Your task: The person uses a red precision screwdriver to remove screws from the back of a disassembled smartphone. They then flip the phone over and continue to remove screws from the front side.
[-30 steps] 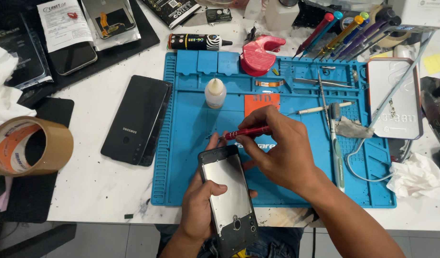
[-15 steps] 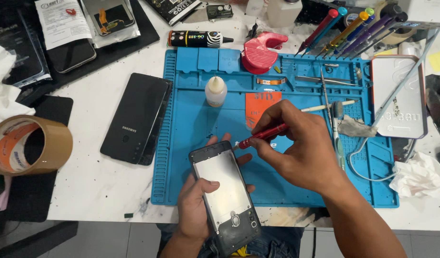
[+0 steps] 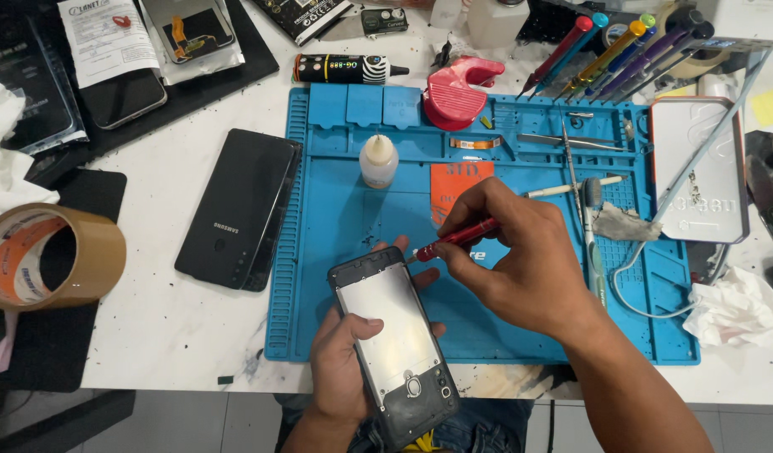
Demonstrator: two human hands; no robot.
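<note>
My left hand (image 3: 340, 365) grips an opened phone frame (image 3: 393, 340), black-edged with a silvery inner plate, held tilted over the front edge of the blue work mat (image 3: 336, 210). My right hand (image 3: 520, 260) pinches a red-handled screwdriver (image 3: 455, 239) like a pen. Its tip touches the frame's upper right corner. A black phone back cover (image 3: 239, 208) lies face down on the white table, left of the mat.
On the mat stand a small white dropper bottle (image 3: 378, 161), a red tool (image 3: 458, 91), tweezers (image 3: 571, 141) and a brush (image 3: 594, 243). Several screwdrivers (image 3: 609, 54) lie at the back right. A brown tape roll (image 3: 46, 256) sits far left; crumpled tissue (image 3: 739, 310) far right.
The phone frame has swung and tilted to the left in my left hand. My right hand moved right and up with the screwdriver, whose tip now sits at the frame's upper right corner.
</note>
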